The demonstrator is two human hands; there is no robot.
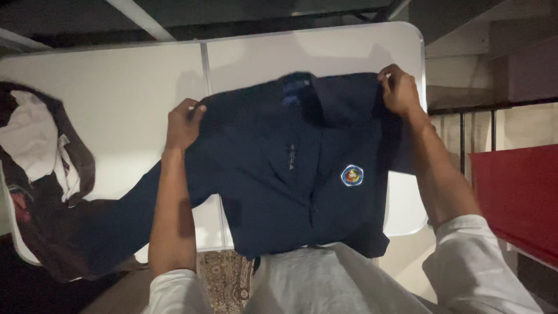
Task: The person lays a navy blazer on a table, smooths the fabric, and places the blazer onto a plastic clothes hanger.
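A dark navy shirt (279, 168) with a round badge on its chest is held up over a white folding table (116, 93). My left hand (185, 123) pinches the shirt at its left shoulder. At the right shoulder, near the table's far right corner, my right hand (399, 88) grips the cloth. The collar points away from me. One long sleeve (125, 215) trails down to the left across the table's near edge. The shirt's hem hangs over my lap.
A heap of other clothes, brown and white (40, 157), lies on the table's left end. A red surface (517, 197) stands at the right beyond a dark railing. A patterned rug (224, 279) shows under the table.
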